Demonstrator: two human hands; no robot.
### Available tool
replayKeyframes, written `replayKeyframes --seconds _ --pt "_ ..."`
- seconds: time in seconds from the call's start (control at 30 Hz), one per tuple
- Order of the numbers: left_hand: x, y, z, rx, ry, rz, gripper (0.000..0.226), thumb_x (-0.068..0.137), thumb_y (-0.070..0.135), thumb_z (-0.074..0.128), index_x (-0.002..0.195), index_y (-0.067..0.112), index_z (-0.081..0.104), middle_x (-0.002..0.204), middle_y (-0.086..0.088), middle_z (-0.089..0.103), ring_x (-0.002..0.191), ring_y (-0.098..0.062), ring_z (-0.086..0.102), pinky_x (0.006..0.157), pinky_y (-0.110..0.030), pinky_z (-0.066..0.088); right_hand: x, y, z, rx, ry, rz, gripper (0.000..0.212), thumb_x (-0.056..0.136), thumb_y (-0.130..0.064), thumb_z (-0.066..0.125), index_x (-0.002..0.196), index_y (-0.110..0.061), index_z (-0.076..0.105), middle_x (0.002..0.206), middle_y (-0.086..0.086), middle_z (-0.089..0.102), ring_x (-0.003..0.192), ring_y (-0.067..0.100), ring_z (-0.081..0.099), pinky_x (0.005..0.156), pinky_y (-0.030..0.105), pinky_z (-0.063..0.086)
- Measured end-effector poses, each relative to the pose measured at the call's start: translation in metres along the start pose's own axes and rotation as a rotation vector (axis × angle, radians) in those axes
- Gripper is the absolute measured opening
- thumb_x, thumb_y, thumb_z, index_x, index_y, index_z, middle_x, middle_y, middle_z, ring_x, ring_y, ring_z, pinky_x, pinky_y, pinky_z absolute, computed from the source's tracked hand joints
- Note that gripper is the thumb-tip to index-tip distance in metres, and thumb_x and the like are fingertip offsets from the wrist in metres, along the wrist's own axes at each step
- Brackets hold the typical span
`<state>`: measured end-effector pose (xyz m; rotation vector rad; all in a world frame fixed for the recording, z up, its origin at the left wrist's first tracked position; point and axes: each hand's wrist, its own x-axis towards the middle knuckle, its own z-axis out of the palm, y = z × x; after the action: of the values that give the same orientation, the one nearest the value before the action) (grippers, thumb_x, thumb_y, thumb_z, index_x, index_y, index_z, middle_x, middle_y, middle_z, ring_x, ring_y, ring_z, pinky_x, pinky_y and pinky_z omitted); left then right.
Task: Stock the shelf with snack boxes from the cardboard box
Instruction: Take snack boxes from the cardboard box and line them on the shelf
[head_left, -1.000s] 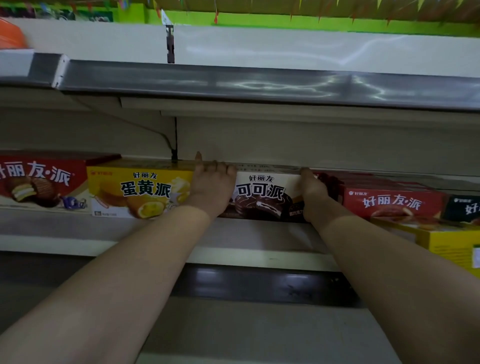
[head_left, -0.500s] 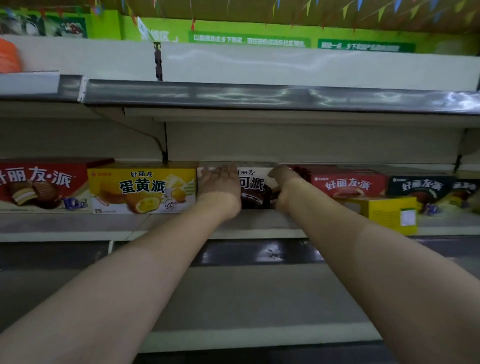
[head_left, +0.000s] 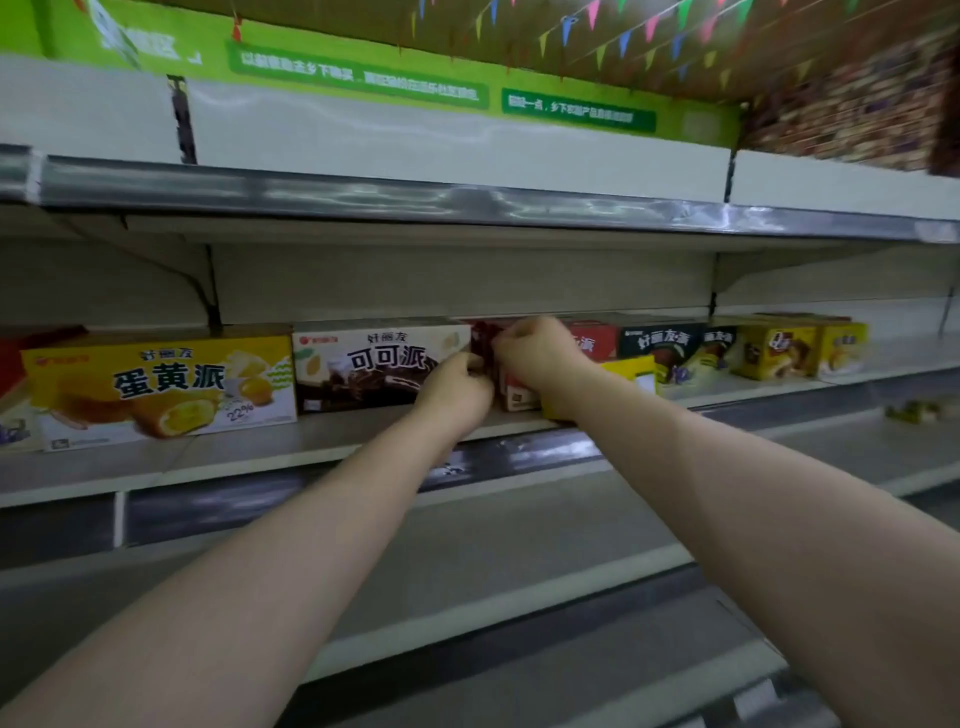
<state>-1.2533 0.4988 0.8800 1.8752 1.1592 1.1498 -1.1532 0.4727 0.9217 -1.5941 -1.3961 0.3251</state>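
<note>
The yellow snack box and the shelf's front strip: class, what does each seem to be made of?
Yellow snack box: probably printed cardboard with a slight sheen; sharp folded edges, flat colourful panels.
Front strip: looks like glossy clear plastic or polished metal; wavy reflections run along it.

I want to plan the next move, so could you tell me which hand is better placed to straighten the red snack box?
Probably the right hand: it already lies on the red snack box, fingers curled at its top edge. The left hand sits at the seam beside the cocoa pie box.
</note>
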Motion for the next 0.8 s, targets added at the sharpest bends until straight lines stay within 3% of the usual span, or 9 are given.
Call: replayKeyframes --seconds 0.07,0.13,0.2,0.27,0.33,0.43,0.53,0.63,0.8 --pt "-0.006 0.010 0.010 -0.049 -0.015 -0.032 0.042 0.082 0.023 0.056 0.124 0.015 0.060 0.122 -0.001 0.062 0.112 -0.020 0.056 0.102 -0.037 0.044 0.004 0.012 -0.029 -0.077 0.144 -0.051 0.019 0.090 -0.016 0.051 0.078 -0.013 0.065 0.077 0.009 0.061 0.076 0.023 0.054 0.068 0.030 0.043" --pt "-0.006 0.017 0.024 -0.071 -0.028 -0.059 0.034 0.091 0.016 0.057 0.125 0.016 0.056 0.115 0.000 0.060 0.102 -0.016 0.056 0.092 -0.028 0.044 0.016 0.035 -0.059 -0.124 0.257 -0.021 0.016 0.089 -0.023 0.054 0.096 -0.016 0.066 0.095 0.009 0.064 0.091 0.024 0.058 0.076 0.030 0.046" --pt "-0.004 0.025 0.040 -0.109 -0.036 -0.086 0.019 0.094 0.017 0.055 0.113 0.019 0.054 0.097 0.005 0.057 0.086 -0.010 0.053 0.078 -0.027 0.042 0.031 0.066 -0.085 -0.227 0.296 0.126 0.040 0.088 -0.039 0.058 0.119 -0.013 0.059 0.117 0.013 0.060 0.110 0.031 0.054 0.090 0.037 0.047" --pt "0.000 0.035 0.058 -0.132 -0.035 -0.117 0.017 0.095 0.024 0.055 0.109 0.015 0.057 0.101 0.001 0.060 0.092 -0.014 0.056 0.083 -0.029 0.047 0.039 0.094 -0.102 -0.160 0.229 0.282 0.060 0.086 -0.052 0.058 0.126 -0.007 0.053 0.110 0.012 0.057 0.098 0.029 0.056 0.085 0.037 0.049" --pt "0.004 0.047 0.076 -0.117 -0.031 -0.149 0.021 0.095 0.030 0.054 0.109 0.015 0.061 0.118 -0.007 0.062 0.109 -0.023 0.057 0.098 -0.036 0.046 0.045 0.114 -0.111 0.119 0.059 0.330 0.051 0.094 -0.044 0.052 0.125 -0.004 0.052 0.097 0.008 0.055 0.086 0.021 0.054 0.080 0.033 0.048" --pt "0.010 0.058 0.104 -0.013 0.006 -0.205 0.045 0.100 0.038 0.046 0.132 0.007 0.052 0.135 -0.012 0.054 0.123 -0.030 0.050 0.104 -0.033 0.039 0.051 0.129 -0.116 0.280 -0.157 0.347 0.028 0.101 -0.036 0.043 0.113 -0.012 0.048 0.116 0.010 0.057 0.115 0.029 0.054 0.101 0.040 0.043" --pt "0.011 0.066 0.125 0.100 0.058 -0.261 0.056 0.103 0.044 0.034 0.140 0.003 0.044 0.145 -0.016 0.045 0.133 -0.031 0.042 0.104 -0.031 0.035 0.061 0.135 -0.110 0.258 -0.233 0.302 0.038 0.099 -0.041 0.045 0.116 -0.008 0.050 0.119 0.013 0.058 0.117 0.034 0.054 0.105 0.045 0.042" --pt "0.008 0.070 0.136 0.081 0.195 -0.275 0.058 0.101 0.051 0.032 0.136 0.007 0.048 0.137 -0.015 0.052 0.124 -0.032 0.049 0.102 -0.035 0.040 0.066 0.139 -0.106 0.300 -0.221 0.264 0.051 0.095 -0.046 0.048 0.125 -0.005 0.052 0.115 0.014 0.058 0.107 0.033 0.056 0.099 0.044 0.046" --pt "-0.026 0.075 0.149 -0.268 0.423 -0.104 0.027 0.096 0.034 0.050 0.124 0.034 0.052 0.124 0.002 0.059 0.111 -0.024 0.056 0.097 -0.048 0.048 0.027 0.153 -0.125 0.700 -0.227 0.164 0.021 0.095 -0.040 0.053 0.110 -0.025 0.053 0.107 0.007 0.059 0.097 0.029 0.058 0.081 0.038 0.053"
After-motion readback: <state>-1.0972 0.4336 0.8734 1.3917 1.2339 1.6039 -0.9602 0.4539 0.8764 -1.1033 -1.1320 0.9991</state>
